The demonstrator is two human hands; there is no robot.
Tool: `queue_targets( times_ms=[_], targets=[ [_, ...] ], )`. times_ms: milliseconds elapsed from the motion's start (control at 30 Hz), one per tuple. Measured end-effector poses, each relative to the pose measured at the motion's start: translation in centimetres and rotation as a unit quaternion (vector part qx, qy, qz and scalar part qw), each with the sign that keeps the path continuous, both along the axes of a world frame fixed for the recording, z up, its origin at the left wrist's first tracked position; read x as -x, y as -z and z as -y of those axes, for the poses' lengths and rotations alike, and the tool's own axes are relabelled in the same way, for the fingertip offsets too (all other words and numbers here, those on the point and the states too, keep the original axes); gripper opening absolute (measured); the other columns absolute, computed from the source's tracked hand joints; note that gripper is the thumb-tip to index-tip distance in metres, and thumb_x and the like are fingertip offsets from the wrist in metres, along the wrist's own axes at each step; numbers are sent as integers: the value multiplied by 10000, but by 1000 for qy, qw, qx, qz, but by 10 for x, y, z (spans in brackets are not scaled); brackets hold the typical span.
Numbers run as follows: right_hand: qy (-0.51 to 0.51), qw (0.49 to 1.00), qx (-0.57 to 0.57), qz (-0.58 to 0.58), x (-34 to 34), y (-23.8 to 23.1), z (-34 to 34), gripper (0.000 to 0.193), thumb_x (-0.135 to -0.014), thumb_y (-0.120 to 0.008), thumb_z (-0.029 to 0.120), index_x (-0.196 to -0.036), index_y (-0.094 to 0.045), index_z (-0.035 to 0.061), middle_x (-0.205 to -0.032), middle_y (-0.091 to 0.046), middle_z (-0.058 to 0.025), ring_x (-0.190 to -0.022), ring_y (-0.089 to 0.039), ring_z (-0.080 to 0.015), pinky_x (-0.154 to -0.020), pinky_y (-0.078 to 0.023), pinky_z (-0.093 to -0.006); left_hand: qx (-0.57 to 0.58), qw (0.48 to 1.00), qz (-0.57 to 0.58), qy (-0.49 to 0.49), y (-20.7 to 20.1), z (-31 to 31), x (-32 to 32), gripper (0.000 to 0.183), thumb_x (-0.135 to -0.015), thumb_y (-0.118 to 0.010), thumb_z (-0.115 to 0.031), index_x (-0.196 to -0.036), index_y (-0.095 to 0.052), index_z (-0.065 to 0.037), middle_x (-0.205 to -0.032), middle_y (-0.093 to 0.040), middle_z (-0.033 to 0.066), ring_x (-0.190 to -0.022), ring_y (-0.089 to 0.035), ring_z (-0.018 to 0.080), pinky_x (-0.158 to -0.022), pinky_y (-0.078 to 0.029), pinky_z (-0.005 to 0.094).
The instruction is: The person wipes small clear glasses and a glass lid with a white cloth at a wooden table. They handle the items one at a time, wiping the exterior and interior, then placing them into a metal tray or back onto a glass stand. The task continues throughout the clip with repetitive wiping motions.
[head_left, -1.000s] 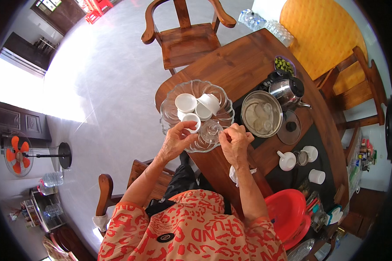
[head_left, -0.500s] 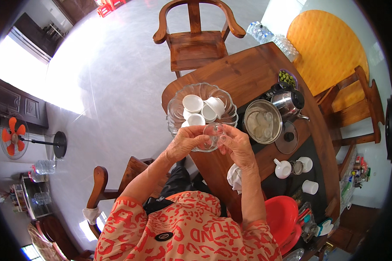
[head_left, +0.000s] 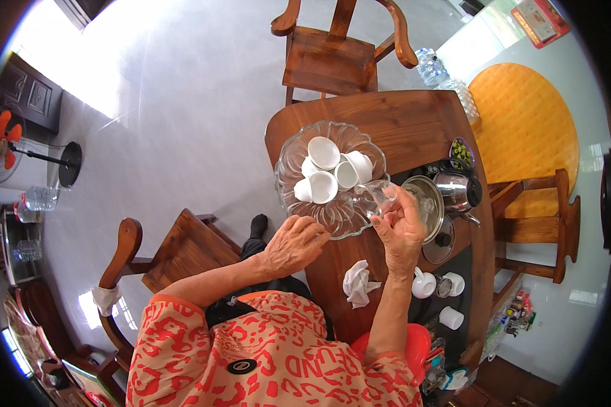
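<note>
My right hand [head_left: 404, 227] pinches a small clear glass cup [head_left: 372, 197] between thumb and fingers, tilted over the right rim of a scalloped glass bowl [head_left: 288, 161]. Several white cups [head_left: 324, 153] lie piled in that bowl, some on their sides. At the bowl's near left edge is my left hand [head_left: 294, 245], its fingers curled together and nothing visible in them; the fingertips are partly hidden. Just right of my right hand stands a steel pot [head_left: 415, 183] with clear glassware inside, partly covered by the hand. A crumpled white cloth [head_left: 360, 283] lies on the table between my forearms.
Beyond the pot stand a kettle [head_left: 455, 190] and a glass lid [head_left: 441, 249]. White teaware [head_left: 423, 283] and a white cup [head_left: 451, 317] sit on the dark tray. A red basin [head_left: 417, 344] is beside my right elbow. Wooden chairs [head_left: 329, 61] flank the table [head_left: 414, 122].
My hands have parted: the left has let go of the glass cup and drawn back left, while the right keeps it and has moved right. The view has shifted, showing more of the cloth.
</note>
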State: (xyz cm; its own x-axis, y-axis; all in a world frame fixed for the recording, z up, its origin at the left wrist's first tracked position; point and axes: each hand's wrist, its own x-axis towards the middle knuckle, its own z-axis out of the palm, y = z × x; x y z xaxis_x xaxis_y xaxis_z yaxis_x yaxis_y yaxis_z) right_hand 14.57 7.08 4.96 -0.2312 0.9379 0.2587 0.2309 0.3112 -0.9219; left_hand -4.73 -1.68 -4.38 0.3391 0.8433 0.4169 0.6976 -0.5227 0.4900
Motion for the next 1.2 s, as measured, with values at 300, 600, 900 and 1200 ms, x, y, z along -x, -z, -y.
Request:
queue_targets(
  times_ms=[300,600,900,1200],
  targets=[
    [16,1000,7,14,18,4,-9,622,-711,-812,113,-1261,-541,7,-1174,-541,-62,-805,-512,-89,-615,-427,-212,17,1000,8,15,1,0,5,435,-696,-712,-131,-1112,-587,-105,-1074,-555,34,-1020,-508,213,-903,-380,400],
    [-1,998,9,-57,20,-16,-10,690,-698,-838,168,-1282,-519,-15,-1193,-510,-62,-832,-497,-97,-679,-413,-213,10,999,36,11,-4,-5,5,382,-693,-699,-157,-1060,-611,-98,-1020,-547,30,-969,-504,205,-891,-371,381],
    [4,998,-58,11,8,-21,-10,656,-703,-825,141,-1273,-533,-1,-1141,-545,-51,-798,-507,-92,-642,-416,-220,75,988,135,-32,-23,-9,7,575,-710,-738,-115,-1239,-516,-81,-1133,-517,113,-1042,-518,313,-856,-442,413],
    [15,971,122,-204,-10,13,-8,506,-776,-772,93,-1226,-568,-15,-1041,-618,-54,-798,-537,-89,-640,-449,-220,91,969,198,-118,-43,-37,12,605,-722,-756,-95,-1268,-494,-92,-1209,-486,122,-1071,-527,290,-875,-453,392]
  ],
)
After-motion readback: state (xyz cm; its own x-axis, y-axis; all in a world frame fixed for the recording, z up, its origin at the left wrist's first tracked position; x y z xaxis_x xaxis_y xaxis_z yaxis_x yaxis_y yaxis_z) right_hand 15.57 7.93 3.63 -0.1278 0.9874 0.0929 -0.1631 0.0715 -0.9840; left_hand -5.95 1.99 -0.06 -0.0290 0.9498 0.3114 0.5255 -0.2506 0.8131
